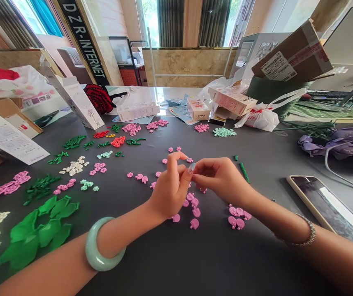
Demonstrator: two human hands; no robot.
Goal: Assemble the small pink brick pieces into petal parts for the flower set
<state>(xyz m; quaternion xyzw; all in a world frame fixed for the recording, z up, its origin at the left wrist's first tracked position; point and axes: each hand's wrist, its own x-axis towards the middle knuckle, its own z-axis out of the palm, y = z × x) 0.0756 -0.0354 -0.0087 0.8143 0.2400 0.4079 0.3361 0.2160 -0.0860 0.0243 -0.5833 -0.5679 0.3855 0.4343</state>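
Note:
My left hand [172, 187] and my right hand [221, 181] meet above the middle of the dark table, fingertips pinched together. Whatever lies between them is small and mostly hidden. A pink piece shows right by my left index fingertip, but I cannot tell whether it is held or lies behind. Around and below my hands are scattered round pink plastic building pieces [194, 223]. A further group of pink pieces [240, 223] lies under my right forearm. Beyond my right hand are a thin green rod [244, 172] and a short green piece [236, 158].
Sorted piles cover the left side: large green leaf pieces [25, 234], cream pieces [74, 166], dark green pieces [40, 187] and red pieces [117, 141]. Mint pieces [224, 132] lie farther back. A phone [327, 205] and purple flowers [333, 142] are right; cartons [232, 100] stand behind.

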